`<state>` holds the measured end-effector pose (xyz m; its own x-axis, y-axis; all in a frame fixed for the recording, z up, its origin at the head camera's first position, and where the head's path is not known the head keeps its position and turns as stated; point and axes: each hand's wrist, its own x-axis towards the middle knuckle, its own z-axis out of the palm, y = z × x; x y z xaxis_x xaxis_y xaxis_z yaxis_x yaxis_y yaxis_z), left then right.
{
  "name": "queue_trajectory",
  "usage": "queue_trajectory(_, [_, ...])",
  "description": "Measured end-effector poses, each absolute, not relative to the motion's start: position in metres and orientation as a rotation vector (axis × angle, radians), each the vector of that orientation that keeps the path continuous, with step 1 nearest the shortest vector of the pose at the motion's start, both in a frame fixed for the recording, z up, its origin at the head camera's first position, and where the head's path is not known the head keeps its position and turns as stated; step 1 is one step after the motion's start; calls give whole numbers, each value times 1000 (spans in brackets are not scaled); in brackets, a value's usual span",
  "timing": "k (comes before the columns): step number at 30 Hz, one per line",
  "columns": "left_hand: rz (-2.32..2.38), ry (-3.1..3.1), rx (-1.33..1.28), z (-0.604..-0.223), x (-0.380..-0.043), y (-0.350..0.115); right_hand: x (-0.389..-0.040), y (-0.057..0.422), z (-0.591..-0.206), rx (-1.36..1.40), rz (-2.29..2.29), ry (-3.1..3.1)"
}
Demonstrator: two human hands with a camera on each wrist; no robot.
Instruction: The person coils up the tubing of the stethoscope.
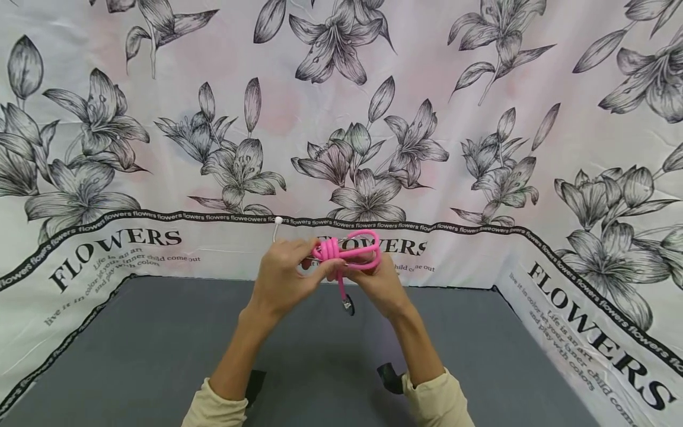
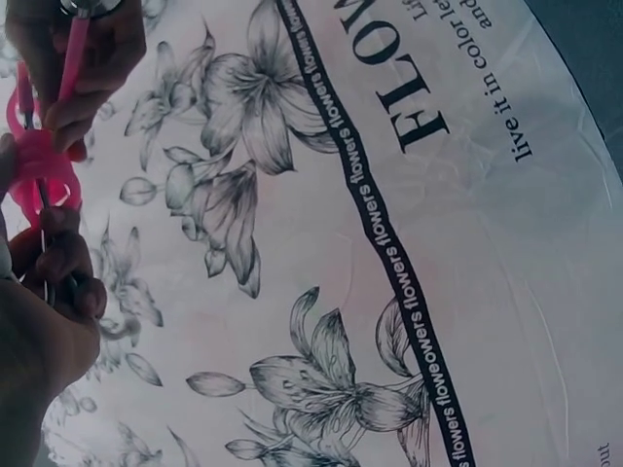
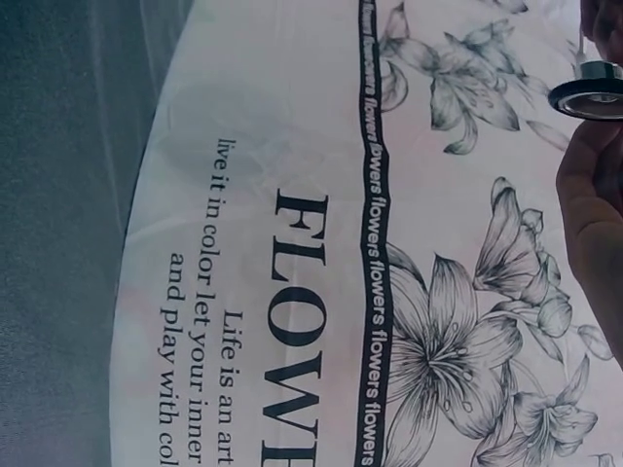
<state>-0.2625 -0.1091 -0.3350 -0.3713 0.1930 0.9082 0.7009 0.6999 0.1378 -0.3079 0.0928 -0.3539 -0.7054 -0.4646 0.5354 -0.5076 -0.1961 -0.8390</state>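
A stethoscope with pink tubing (image 1: 332, 249) is held up in front of the patterned backdrop, its tube wound into a bundle with loops to the right. My left hand (image 1: 283, 273) grips the bundle's left end, thumb along the front; a white ear tip (image 1: 278, 220) on a thin metal tube sticks up above it. On the other side, my right hand (image 1: 383, 287) holds the looped tubing from below and behind, its fingers partly hidden. The chest piece (image 1: 348, 305) dangles between the hands; the right wrist view shows its dark-rimmed disc (image 3: 589, 94) beside the right hand.
A grey tabletop (image 1: 320, 367) lies beneath the hands. White fabric printed with flowers (image 1: 341, 190) and lettering rises behind it and along both sides. Dark straps (image 1: 391, 378) show near the sleeve cuffs.
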Motion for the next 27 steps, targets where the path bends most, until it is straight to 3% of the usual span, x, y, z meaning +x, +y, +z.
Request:
queue_trajectory(13, [-446,-1845,-473,-339,-273,-114,-302,93,-353,1337,2119,-2101])
queue_trajectory(27, [-166,-1951,-440,-341,-267,-114,-267,103,-322,1333,1495,-2392])
